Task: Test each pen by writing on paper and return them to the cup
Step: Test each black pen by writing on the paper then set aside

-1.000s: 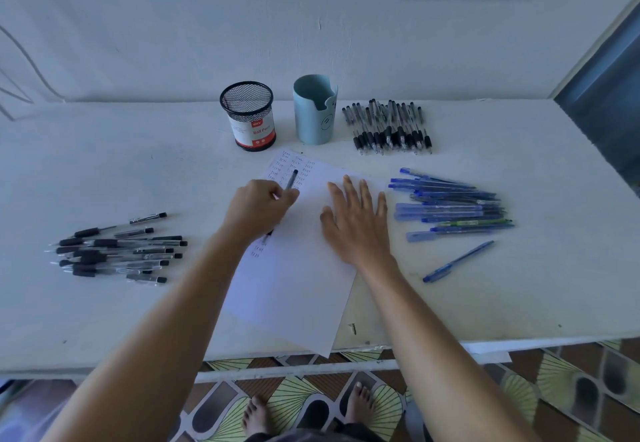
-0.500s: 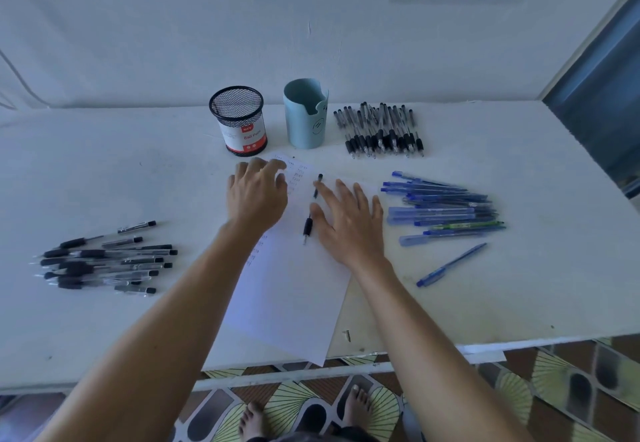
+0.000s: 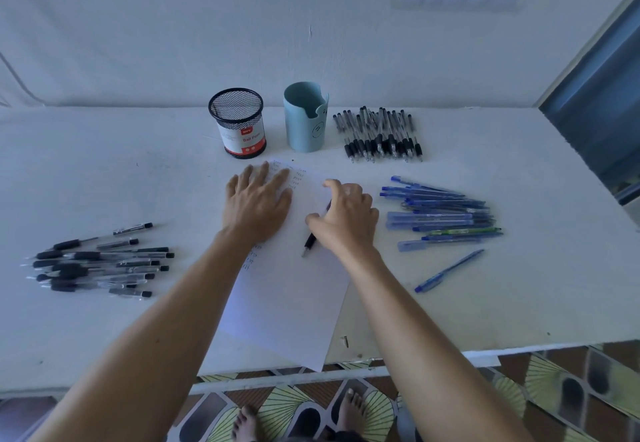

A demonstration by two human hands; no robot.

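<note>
Right hand point(image 3: 346, 214) went from flat to arched over the black pen point(image 3: 309, 243) lying mid-frame on the paper point(image 3: 287, 303). Can't tell if its fingers grip yet. Left hand point(image 3: 258, 204) lies flat, pinning the sheet. Looks like pickup, and next it probably needs a firm pinch and a lift to the mesh cup point(image 3: 239, 123).

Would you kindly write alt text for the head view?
A person's left hand presses flat on a paper while the right hand curls round a pen on it. A mesh cup, a blue cup and three pen piles sit on the table.
</note>
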